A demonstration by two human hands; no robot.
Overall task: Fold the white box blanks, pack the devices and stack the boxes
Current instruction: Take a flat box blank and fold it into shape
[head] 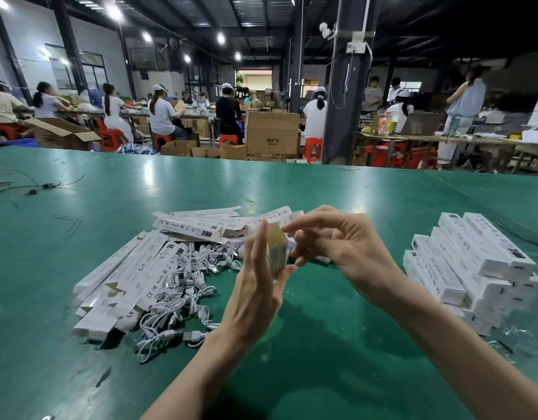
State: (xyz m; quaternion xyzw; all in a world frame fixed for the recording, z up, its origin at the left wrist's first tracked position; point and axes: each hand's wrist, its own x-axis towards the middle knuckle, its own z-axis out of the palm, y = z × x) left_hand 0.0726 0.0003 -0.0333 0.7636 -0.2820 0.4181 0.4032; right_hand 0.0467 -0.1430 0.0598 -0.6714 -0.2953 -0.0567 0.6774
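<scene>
Head view, nearest first: the left hand (pixel 255 286) clamps a long white cardboard box (pixel 278 250) between its straight fingers and thumb, end-on to the camera and raised above the green table mat (pixel 322 344). The right hand (pixel 346 247) has its fingers curled onto the box's open brown-lined end. The step looks like closing the end flap, so the left grip should stay firm on the side walls without crushing them while the right tucks the flap squarely in. Just left lie a tangle of short white cables (pixel 182 286) and a heap of flat white box blanks (pixel 131 274), both close enough to snag. A stack of closed white boxes (pixel 467 268) stands well apart on the right. Bare mat lies beyond toward the far edge, with thin black wires (pixel 40 186) far left.
</scene>
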